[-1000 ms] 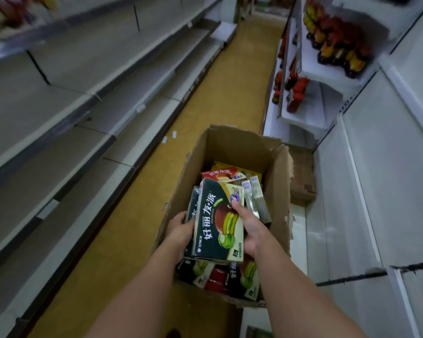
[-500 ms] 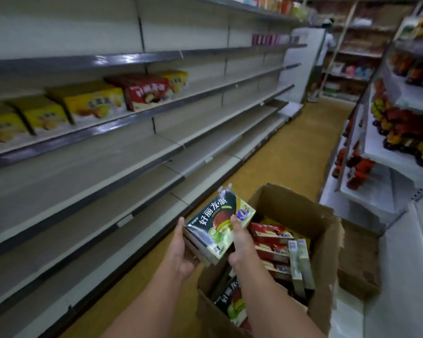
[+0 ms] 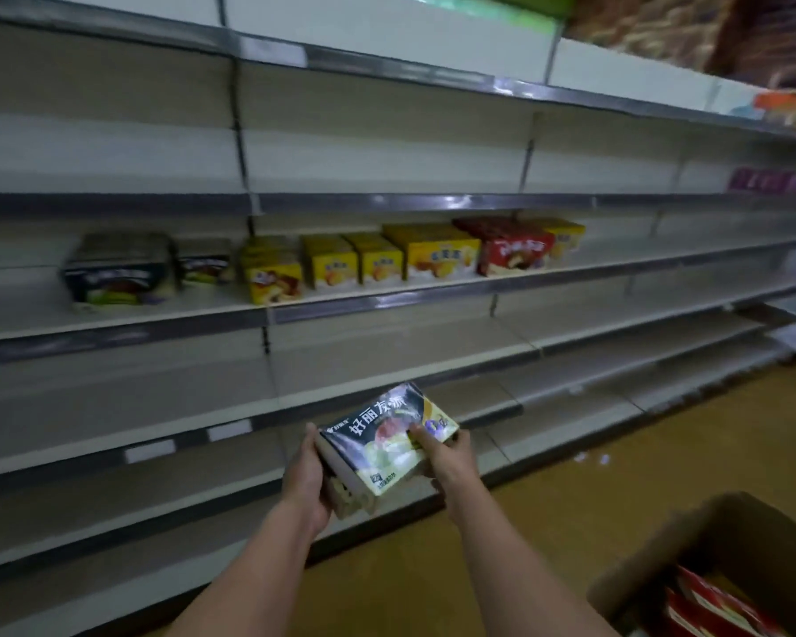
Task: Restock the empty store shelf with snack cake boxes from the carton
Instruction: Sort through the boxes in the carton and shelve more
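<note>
Before the shelves (image 3: pixel 387 310) we hold a stack of dark boxes (image 3: pixel 387 445) in the air, left hand (image 3: pixel 306 482) gripping its left end, right hand (image 3: pixel 446 457) its right. Right of us, low, the carton (image 3: pixel 718 558) shows red boxes (image 3: pixel 713 609).

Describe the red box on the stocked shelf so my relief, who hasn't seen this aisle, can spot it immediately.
Look at the long wall of shelving; only one level at mid height carries a row of boxes. Follow that row towards its right end: the red box sits between a wide yellow box and a last yellow box. It is the only red one; the rest are yellow or dark.
</note>
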`<state>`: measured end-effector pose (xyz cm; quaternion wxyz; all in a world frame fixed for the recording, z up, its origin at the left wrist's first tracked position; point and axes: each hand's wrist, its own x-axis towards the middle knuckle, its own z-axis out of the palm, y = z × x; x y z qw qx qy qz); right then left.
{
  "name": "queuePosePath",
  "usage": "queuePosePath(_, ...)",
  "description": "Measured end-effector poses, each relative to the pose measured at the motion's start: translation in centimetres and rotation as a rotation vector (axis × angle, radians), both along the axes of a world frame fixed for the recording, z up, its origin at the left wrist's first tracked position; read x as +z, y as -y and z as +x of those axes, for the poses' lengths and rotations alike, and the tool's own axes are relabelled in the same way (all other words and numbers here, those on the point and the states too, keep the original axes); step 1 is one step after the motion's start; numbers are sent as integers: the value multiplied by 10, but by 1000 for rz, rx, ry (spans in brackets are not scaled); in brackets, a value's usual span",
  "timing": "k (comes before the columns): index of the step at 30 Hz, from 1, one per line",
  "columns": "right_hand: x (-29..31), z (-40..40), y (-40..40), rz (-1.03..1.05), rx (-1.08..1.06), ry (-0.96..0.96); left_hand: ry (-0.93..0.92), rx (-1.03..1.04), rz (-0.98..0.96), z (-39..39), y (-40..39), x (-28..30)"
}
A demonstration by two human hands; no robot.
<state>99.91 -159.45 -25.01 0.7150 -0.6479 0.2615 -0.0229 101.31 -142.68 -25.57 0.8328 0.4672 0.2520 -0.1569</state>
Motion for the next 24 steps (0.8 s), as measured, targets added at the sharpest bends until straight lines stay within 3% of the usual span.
queuePosePath(5,18,36,-96,-123,147,-29,59,147,142,15,-115,18)
queuePosePath(11,33,74,-200,360,210,40,126,372,176,30,-232,37)
queuePosePath(16,37,87,-257,606,255,-18,129,460,191,33,-297,48)
queuePosePath(21,39,107,-297,520,316,-62,123,474,235,55,-340,37)
queuePosePath(24,41,121,-317,307,449,-66,88,450,273,67,-350,32)
